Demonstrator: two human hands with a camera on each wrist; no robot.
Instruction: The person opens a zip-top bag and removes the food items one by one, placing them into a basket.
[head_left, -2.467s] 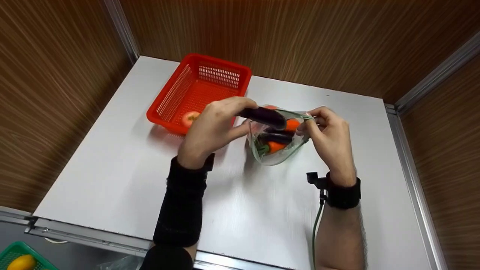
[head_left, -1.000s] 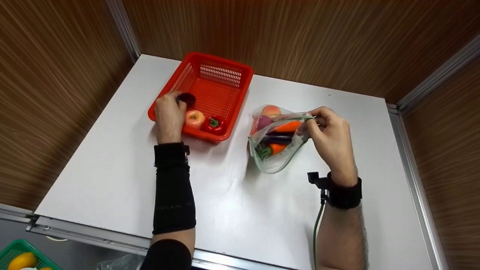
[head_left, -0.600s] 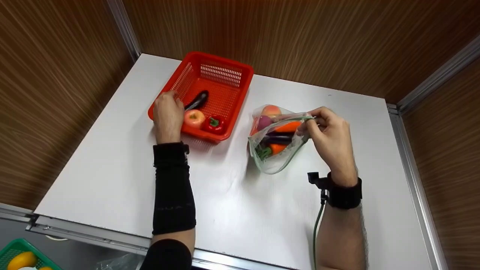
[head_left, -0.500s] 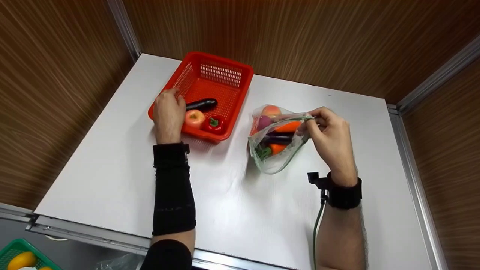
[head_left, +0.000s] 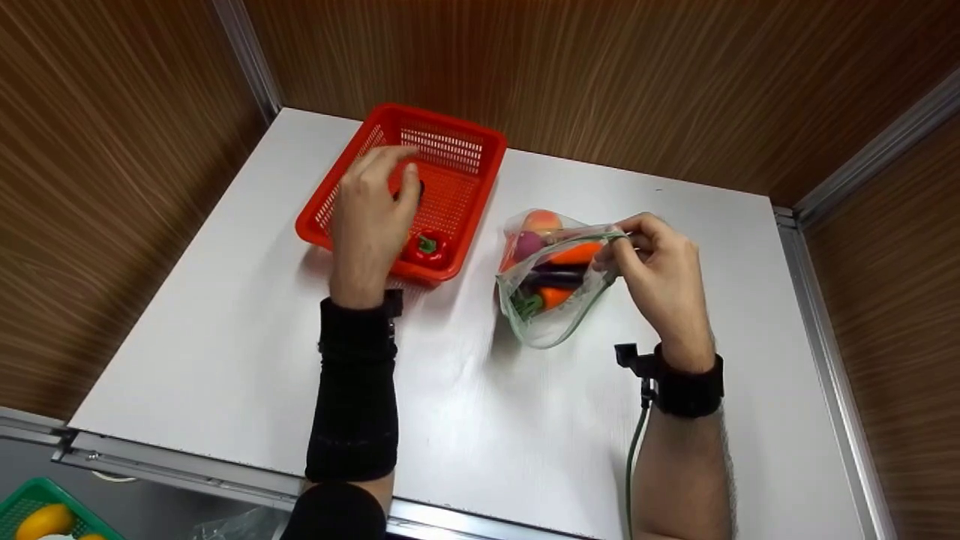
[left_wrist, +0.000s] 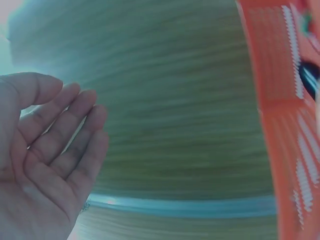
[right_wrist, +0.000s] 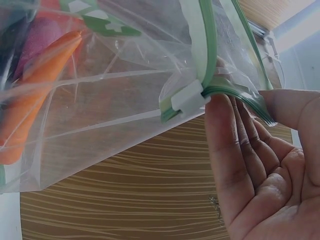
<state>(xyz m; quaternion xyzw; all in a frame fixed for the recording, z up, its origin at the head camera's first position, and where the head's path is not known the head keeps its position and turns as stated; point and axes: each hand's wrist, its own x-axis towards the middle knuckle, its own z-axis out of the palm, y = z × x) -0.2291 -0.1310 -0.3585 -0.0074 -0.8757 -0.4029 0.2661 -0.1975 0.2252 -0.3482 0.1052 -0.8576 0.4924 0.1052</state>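
My left hand hovers over the red plastic basket with fingers spread and holding nothing; the left wrist view shows its bare palm. Inside the basket lie a red bell pepper and a dark eggplant, mostly covered by the hand. With thumb and fingers, my right hand pinches the green-edged corner of a clear zip bag, near its white slider. Through the plastic I see carrots, an eggplant, a round purple item and a peach-coloured fruit.
Both basket and bag stand on a white table enclosed by wood-grain panels. Below the table's front left is a green basket with yellow fruit. A green cable runs along the right forearm.
The left hand carried an eggplant from above the bag into the red basket and released it there. Now it has risen rightward, covering the apple. The right hand stays at the bag.
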